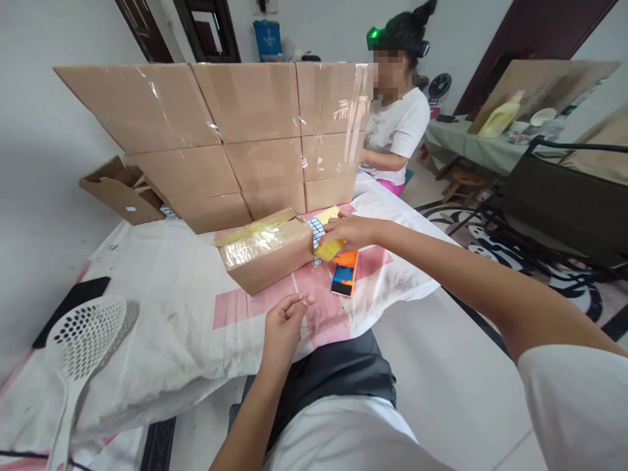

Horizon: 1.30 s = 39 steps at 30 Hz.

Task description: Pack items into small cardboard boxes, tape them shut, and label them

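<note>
My right hand (347,232) reaches over the pink-and-white cloth, its fingers bent down around a flat yellow piece (330,250). Beneath and behind that hand is a sheet with a blue grid (316,229) and a pale yellow part. An orange case with blue and black parts (345,273) lies just on the near side. My left hand (286,319) rests near the table's front edge with thumb and fingers pressed together; whether anything small is between them cannot be seen. A taped cardboard box (275,252) lies between the hands and the cardboard wall.
A tall cardboard partition (260,131) stands across the table (167,314). A white slotted skimmer (86,333) and a black flat object (69,307) are at left. An open carton (122,193) sits behind. Another person (400,124) sits beyond the partition; a folding chair (549,196) is right.
</note>
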Each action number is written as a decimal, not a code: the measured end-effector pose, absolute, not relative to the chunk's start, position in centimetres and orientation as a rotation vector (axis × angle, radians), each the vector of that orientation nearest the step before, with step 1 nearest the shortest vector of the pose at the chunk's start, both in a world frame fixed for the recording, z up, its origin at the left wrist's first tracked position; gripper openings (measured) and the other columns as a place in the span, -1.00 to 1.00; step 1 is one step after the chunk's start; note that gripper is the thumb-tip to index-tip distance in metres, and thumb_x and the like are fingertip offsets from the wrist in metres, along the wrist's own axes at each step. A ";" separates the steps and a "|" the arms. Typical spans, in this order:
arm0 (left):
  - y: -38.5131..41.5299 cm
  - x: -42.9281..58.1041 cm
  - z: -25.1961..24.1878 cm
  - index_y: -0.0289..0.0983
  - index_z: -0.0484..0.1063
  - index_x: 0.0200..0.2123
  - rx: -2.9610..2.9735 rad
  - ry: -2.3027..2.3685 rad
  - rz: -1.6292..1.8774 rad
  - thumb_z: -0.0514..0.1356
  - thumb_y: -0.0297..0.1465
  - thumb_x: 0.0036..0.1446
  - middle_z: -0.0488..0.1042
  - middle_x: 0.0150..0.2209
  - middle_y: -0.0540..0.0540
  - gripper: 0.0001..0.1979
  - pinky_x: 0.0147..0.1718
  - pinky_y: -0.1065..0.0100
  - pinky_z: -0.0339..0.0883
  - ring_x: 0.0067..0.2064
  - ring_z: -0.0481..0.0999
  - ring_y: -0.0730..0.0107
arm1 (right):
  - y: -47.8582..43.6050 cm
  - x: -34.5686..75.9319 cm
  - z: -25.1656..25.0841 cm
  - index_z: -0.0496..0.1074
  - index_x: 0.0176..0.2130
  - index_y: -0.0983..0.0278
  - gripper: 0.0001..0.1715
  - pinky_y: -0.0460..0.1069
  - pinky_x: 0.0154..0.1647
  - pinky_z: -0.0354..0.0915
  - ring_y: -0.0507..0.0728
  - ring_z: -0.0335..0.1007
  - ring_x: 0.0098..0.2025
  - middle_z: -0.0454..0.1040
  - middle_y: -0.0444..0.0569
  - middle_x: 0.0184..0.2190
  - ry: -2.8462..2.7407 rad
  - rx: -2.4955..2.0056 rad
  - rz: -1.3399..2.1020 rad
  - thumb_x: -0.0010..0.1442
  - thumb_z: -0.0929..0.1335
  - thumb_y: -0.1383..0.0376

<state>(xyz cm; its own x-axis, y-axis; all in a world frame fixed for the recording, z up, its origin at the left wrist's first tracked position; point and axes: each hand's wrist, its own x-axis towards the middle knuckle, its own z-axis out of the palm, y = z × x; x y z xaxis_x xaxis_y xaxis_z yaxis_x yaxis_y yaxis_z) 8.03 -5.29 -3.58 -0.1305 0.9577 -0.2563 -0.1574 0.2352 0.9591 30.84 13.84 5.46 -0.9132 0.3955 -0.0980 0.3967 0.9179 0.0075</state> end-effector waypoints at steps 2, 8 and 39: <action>-5.4 7.7 -3.8 -0.33 0.60 -0.28 0.827 1.323 1.194 0.45 -0.06 -0.13 0.30 -0.68 0.13 -0.53 -0.70 0.50 -0.12 -0.68 0.04 0.65 | 13.7 30.4 5.2 0.47 0.08 0.15 -0.54 0.07 -0.08 0.00 0.27 0.31 0.00 0.47 0.03 -0.09 2.943 0.668 -0.069 0.17 0.44 0.30; -6.2 7.0 -6.1 -0.35 0.59 -0.25 0.747 1.318 1.193 0.45 -0.06 -0.16 0.32 -0.64 0.11 -0.48 -0.69 0.50 -0.14 -0.65 0.07 0.65 | 12.6 28.1 5.0 0.51 0.07 0.11 -0.49 0.07 -0.09 0.19 0.31 0.32 0.06 0.45 0.07 -0.03 2.771 0.789 -0.203 0.11 0.44 0.35; -11.2 6.5 -9.4 -0.32 0.54 -0.20 0.591 1.378 1.169 0.50 -0.07 -0.30 0.62 -0.41 -0.07 -0.39 -0.71 0.53 -0.17 -0.71 0.03 0.75 | -1.4 24.5 -8.4 0.30 -0.39 0.19 -0.59 -0.02 -0.47 0.20 0.13 0.31 -0.47 0.36 -0.12 -0.54 2.546 3.176 -1.408 0.38 0.17 0.03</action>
